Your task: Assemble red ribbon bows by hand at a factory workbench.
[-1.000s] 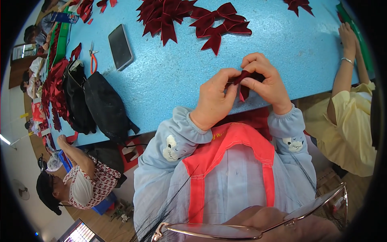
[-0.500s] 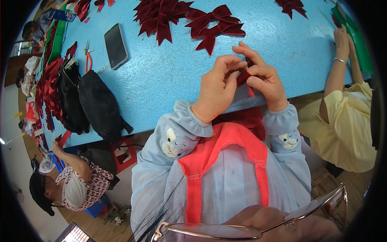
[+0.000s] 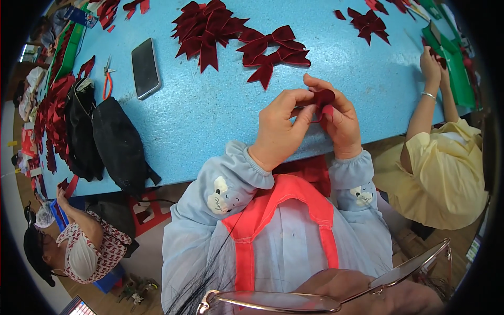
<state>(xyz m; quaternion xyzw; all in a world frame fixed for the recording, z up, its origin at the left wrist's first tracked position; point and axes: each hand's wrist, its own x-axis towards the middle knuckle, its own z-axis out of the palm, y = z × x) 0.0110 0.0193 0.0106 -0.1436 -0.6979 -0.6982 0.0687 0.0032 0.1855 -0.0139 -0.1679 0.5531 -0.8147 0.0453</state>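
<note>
Between both hands, just above the near table edge, is a dark red velvet ribbon (image 3: 324, 97) bent into a loop. My left hand (image 3: 283, 126) pinches its left side with thumb and fingers. On the other side my right hand (image 3: 340, 118) grips the ribbon, its thumb against a lighter red underside. Part of the ribbon is hidden behind the fingers. Beyond my hands lie two finished-looking velvet bows (image 3: 275, 52), one nearer than the other. A larger heap of dark red bows (image 3: 207, 31) sits to their left.
On the blue table (image 3: 199, 121) lie a phone (image 3: 146, 68), orange-handled pliers (image 3: 108, 83) and a black pouch (image 3: 121, 142). Red ribbons (image 3: 55, 115) pile up at left. More bows (image 3: 369, 25) lie far right. A co-worker in yellow (image 3: 441, 173) works beside a green tray (image 3: 457, 73); another person (image 3: 89, 241) sits left.
The ribbon has been turned up into a visible loop between my fingers, and my hands sit slightly lower. The whole view has shifted a little.
</note>
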